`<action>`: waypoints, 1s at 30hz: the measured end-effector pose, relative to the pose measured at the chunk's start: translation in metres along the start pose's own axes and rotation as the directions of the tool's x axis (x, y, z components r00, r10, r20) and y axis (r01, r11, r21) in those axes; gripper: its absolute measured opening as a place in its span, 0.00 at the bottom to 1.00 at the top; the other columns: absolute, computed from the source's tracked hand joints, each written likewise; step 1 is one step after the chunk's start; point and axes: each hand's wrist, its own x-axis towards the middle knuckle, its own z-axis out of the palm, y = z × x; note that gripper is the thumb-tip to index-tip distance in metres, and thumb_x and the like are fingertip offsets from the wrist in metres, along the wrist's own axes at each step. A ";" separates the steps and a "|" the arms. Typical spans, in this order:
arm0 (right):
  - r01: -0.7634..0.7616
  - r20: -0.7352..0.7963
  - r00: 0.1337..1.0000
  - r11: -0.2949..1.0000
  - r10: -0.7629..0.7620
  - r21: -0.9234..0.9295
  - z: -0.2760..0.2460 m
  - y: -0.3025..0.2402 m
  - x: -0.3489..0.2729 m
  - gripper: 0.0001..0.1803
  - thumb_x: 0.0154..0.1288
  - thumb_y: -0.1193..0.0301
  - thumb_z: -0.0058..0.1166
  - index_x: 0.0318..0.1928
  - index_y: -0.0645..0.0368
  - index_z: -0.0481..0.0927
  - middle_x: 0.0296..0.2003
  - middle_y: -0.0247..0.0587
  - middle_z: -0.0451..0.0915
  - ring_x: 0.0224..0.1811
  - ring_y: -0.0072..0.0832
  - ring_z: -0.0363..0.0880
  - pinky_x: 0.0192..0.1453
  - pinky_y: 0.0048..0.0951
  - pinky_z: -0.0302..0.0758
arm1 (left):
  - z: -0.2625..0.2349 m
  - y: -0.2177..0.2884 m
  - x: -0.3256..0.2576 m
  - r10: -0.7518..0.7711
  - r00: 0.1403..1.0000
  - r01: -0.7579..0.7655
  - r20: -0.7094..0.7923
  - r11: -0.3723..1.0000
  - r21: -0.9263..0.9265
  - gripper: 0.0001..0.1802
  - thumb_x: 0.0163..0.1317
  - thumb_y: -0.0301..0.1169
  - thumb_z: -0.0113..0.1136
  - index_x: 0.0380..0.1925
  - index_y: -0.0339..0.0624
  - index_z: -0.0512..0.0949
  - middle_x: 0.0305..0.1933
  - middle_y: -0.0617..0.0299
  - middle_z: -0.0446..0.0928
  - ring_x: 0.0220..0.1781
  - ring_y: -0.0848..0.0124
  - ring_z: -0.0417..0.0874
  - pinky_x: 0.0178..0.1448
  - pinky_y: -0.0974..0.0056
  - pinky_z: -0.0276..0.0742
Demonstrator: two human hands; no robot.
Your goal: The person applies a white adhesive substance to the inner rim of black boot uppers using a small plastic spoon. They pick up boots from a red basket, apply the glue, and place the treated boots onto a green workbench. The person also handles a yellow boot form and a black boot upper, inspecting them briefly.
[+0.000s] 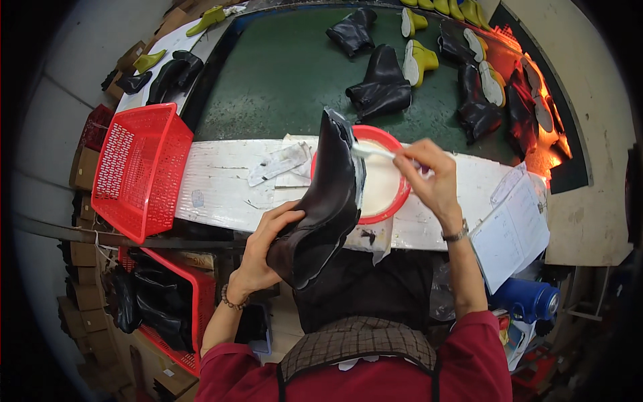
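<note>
My left hand [262, 248] grips a black leather boot upper [328, 177] by its lower part, holding it tilted over the front of the white table. White wet-looking coating lines the upper's right edge. My right hand [432, 177] pinches a small brush [376, 151] with a pale handle, its bristles at that coated edge near the upper's top end. Behind the upper stands a red bowl [403, 195] of milky white liquid, partly hidden by the leather and the brush.
A red basket [144, 171] stands left on the white table [218, 184]; another red basket [201, 301] below holds black uppers. On the green belt [268, 74] lie black uppers [382, 84] and yellow lasts [418, 61]. Orange-lit heat [549, 144], an open notebook [512, 231] and blue flask [529, 299] are right.
</note>
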 end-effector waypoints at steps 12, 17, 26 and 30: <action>0.073 0.014 0.997 0.986 -0.076 0.153 0.020 -0.018 -0.034 0.11 0.58 0.79 0.72 0.42 0.59 0.91 0.36 0.36 0.83 0.36 0.23 0.81 0.39 0.24 0.77 | 0.015 -0.001 0.029 0.118 0.923 -0.034 -0.367 0.973 0.227 0.42 0.49 0.24 0.78 0.67 0.35 0.72 0.73 0.43 0.68 0.71 0.47 0.73 0.73 0.52 0.71; 0.004 0.044 0.999 0.999 -0.006 0.048 0.009 -0.020 -0.024 0.10 0.59 0.79 0.71 0.42 0.59 0.91 0.33 0.36 0.84 0.30 0.19 0.79 0.34 0.21 0.73 | 0.016 -0.009 0.040 0.183 0.911 -0.095 -0.369 0.965 0.244 0.41 0.49 0.25 0.78 0.66 0.35 0.74 0.73 0.42 0.69 0.71 0.47 0.74 0.73 0.52 0.70; 0.165 0.016 0.986 0.979 -0.168 0.121 0.019 -0.032 -0.031 0.12 0.55 0.80 0.73 0.42 0.59 0.91 0.35 0.37 0.83 0.36 0.26 0.82 0.38 0.27 0.77 | 0.016 -0.018 0.062 0.259 0.828 -0.132 -0.497 0.952 0.276 0.40 0.51 0.23 0.75 0.67 0.38 0.73 0.75 0.43 0.67 0.73 0.48 0.71 0.73 0.52 0.69; 0.171 0.107 0.977 0.979 -0.183 0.112 0.014 -0.043 -0.038 0.10 0.55 0.78 0.73 0.40 0.59 0.91 0.33 0.34 0.84 0.33 0.25 0.81 0.36 0.26 0.76 | 0.017 -0.026 0.065 0.286 0.825 -0.084 -0.487 0.915 0.395 0.40 0.53 0.16 0.70 0.69 0.35 0.70 0.74 0.43 0.66 0.75 0.51 0.70 0.76 0.54 0.67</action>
